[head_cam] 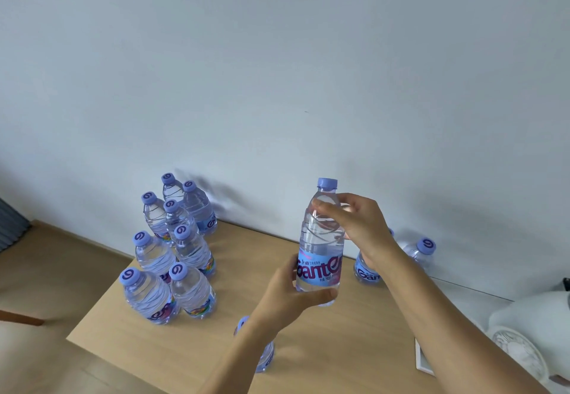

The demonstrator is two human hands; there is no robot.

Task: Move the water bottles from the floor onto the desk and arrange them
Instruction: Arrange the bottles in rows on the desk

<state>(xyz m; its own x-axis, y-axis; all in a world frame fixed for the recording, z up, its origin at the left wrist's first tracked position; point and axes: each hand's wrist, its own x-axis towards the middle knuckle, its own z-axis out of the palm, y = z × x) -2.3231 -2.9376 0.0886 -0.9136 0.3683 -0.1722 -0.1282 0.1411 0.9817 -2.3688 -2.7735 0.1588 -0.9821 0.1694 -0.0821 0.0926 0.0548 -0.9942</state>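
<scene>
Both hands hold one clear plastic water bottle with a lilac cap and blue label (320,239) upright in the air above the light wooden desk (324,347). The left hand (290,295) curls round the bottle's base, thumb across the label and fingers underneath. The right hand (361,224) grips its upper shoulder just below the cap, with the fingers wrapped over the ribbed part.

Left of the held bottle, a cluster of nine matching lilac-capped bottles (172,255) stands on the desk, reaching back to the pale blue-grey wall (277,70). Right of the held bottle, two more bottles (425,248) stand against the wall, one largely hidden behind the right wrist. Below the held bottle, another bottle (265,353) stands on the desk, partly covered by the left forearm. Further right of the held bottle lie a white fan-like round object (518,353) and a white flat edge (422,359).
</scene>
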